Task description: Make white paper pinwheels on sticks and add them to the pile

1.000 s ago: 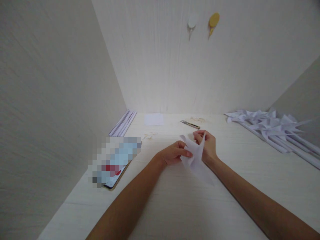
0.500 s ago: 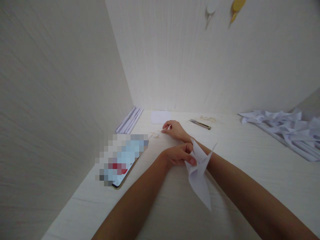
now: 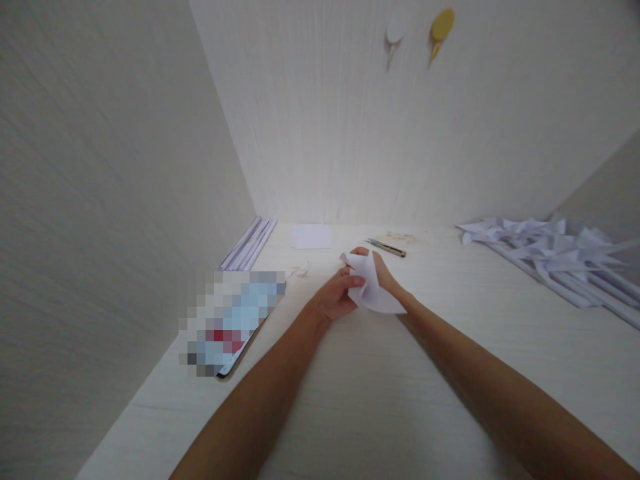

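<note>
A white paper pinwheel [image 3: 369, 280] with curled blades is pinched between the thumb and fingers of my left hand [image 3: 339, 295], above the table. Just behind the paper is my right hand [image 3: 381, 270]. Its fingers curl in toward the pinwheel and are mostly hidden by the blades, so what they hold cannot be made out. Several thin, light-brown bits [image 3: 300, 270], like small sticks or pieces of string, lie on the table left of my hands. Beyond my right hand rests a pair of thread snips [image 3: 386, 247].
At left lies a phone [image 3: 253, 320] with a blurred screen. Rolled white paper sticks [image 3: 249, 245] and flat white paper [image 3: 311, 236] lie at the back. More pale bits [image 3: 401, 237] are behind the snips. Paper pinwheels on sticks [image 3: 565, 257] are heaped at right. Two hooks [image 3: 443, 27] hang on the wall.
My right hand has drawn back from the small bits on the left to behind the pinwheel. My left hand has raised the pinwheel forward, and the two hands now meet. The view has shifted slightly.
</note>
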`<action>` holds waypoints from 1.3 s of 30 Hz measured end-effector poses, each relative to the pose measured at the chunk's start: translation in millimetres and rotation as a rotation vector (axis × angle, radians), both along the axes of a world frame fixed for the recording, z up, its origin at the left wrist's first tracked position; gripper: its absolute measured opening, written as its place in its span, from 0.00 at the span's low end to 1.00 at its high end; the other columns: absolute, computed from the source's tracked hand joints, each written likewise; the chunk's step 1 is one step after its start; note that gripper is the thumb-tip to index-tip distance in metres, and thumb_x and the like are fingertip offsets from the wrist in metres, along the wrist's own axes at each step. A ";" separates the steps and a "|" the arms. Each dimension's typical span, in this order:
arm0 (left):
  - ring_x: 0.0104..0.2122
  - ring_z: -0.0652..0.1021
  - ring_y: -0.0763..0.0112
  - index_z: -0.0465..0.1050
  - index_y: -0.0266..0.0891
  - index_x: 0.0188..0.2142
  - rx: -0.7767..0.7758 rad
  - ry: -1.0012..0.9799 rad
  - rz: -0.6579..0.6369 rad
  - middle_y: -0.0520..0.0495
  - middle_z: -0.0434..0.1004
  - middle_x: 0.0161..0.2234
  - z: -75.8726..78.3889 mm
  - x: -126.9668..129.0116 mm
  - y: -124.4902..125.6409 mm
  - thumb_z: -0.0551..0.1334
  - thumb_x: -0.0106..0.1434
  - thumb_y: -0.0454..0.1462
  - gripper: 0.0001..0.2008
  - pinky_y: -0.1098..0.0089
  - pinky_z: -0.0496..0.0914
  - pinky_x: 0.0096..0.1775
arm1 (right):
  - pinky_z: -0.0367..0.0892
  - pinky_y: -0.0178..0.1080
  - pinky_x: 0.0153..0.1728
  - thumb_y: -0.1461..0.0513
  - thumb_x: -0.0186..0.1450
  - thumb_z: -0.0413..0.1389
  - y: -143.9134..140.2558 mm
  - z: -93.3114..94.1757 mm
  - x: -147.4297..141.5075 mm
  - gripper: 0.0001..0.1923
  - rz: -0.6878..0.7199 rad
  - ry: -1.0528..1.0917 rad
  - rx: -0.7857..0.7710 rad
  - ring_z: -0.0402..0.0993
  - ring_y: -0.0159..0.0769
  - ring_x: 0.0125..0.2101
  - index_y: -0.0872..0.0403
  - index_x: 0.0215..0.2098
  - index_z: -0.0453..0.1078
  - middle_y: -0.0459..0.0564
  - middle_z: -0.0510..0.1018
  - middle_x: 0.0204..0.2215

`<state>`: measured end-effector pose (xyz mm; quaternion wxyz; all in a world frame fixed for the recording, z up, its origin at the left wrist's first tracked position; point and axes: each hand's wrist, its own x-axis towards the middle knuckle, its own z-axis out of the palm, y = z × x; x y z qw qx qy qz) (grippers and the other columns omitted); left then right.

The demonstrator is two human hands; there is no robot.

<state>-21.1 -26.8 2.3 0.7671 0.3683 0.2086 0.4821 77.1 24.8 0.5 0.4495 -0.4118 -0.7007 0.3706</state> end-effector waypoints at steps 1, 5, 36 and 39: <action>0.20 0.68 0.78 0.67 0.35 0.21 -0.019 -0.015 0.081 0.53 0.68 0.18 4.2 1.6 0.5 0.66 0.38 0.35 0.10 0.74 0.63 0.28 | 0.61 0.35 0.22 0.65 0.50 0.52 -2.6 0.8 9.1 0.03 -0.059 0.059 0.020 0.65 0.31 0.19 0.54 0.19 0.64 0.44 0.69 0.16; 0.21 0.67 0.79 0.66 0.35 0.19 -0.051 0.071 0.431 0.54 0.67 0.19 10.8 6.9 5.4 0.64 0.39 0.33 0.07 0.76 0.61 0.26 | 0.62 0.34 0.20 0.62 0.49 0.55 -19.1 9.0 34.4 0.04 -0.286 0.293 0.025 0.66 0.30 0.18 0.56 0.22 0.66 0.44 0.71 0.15; 0.17 0.54 0.81 0.59 0.36 0.12 0.262 0.805 0.758 0.57 0.51 0.13 4.2 15.6 0.2 0.60 0.45 0.39 0.13 0.75 0.48 0.19 | 0.54 0.34 0.24 0.61 0.61 0.47 -56.9 -1.2 32.5 0.10 -0.437 -0.333 0.425 0.61 0.31 0.21 0.54 0.22 0.61 0.46 0.69 0.19; 0.17 0.54 0.81 0.58 0.36 0.12 0.277 0.828 0.747 0.57 0.50 0.13 4.7 15.6 0.0 0.59 0.46 0.38 0.13 0.75 0.48 0.19 | 0.53 0.34 0.23 0.62 0.61 0.47 -57.4 -1.0 32.6 0.11 -0.443 -0.385 0.445 0.61 0.31 0.20 0.54 0.21 0.60 0.47 0.69 0.19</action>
